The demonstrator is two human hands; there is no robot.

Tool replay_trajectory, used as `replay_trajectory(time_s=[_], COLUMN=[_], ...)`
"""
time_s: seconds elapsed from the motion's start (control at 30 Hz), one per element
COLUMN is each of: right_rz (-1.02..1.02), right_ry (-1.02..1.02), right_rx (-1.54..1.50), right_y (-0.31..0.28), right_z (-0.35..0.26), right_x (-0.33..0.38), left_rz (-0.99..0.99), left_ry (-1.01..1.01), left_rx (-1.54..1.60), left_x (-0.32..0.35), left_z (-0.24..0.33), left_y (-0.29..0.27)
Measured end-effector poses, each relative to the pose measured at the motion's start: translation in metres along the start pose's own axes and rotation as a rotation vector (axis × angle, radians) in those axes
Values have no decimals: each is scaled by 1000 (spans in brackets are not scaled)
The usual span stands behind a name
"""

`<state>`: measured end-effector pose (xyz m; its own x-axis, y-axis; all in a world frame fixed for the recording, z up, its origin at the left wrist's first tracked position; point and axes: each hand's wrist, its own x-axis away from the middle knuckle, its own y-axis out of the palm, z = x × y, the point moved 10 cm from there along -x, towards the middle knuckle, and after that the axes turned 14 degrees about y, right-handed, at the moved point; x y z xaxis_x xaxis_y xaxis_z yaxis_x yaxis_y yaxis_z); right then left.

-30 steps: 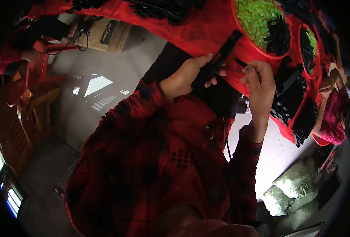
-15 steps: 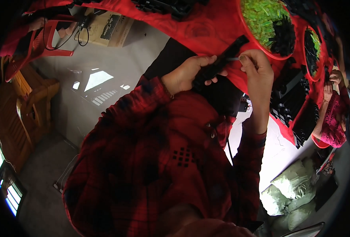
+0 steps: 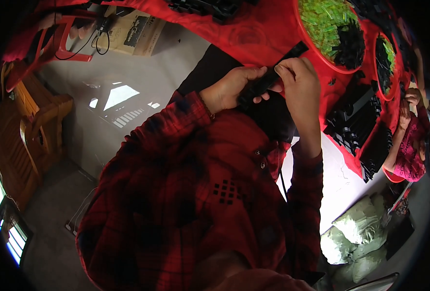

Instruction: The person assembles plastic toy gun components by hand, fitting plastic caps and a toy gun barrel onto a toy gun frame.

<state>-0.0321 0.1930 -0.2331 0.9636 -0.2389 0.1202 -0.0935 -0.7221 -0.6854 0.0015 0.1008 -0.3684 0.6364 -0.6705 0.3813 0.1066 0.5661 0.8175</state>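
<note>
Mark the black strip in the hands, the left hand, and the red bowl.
black strip [image 3: 292,52], head view, bare upper end.
left hand [image 3: 230,87], head view, back of hand.
red bowl [image 3: 306,39], head view, left rim.

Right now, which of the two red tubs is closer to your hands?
The larger red tub, heaped with green and black pieces, just beyond the right hand; the smaller tub sits farther right.

Left hand [image 3: 232,89]: curled, palm turned up, fingers wrapped around something narrow, thumb along the top.
Right hand [image 3: 300,82]: raised just beside the left, fingertips [image 3: 282,69] pinched together at the front.
Forearms: both in red plaid sleeves, bent inward, wrists close together before the chest.
</note>
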Motion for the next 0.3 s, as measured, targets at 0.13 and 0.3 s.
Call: replay_trajectory(time_s=[0.13, 0.3], right_rz=[47, 139], right_ry=[-13, -133], right_rx=[113, 341], right_y=[2, 5], right_z=[3, -8], right_x=[-1, 2], left_rz=[13, -23], left_ry=[-4, 19], left_rx=[-3, -64], left_x=[-1, 1], left_z=[-1, 5], left_y=[-3, 2])
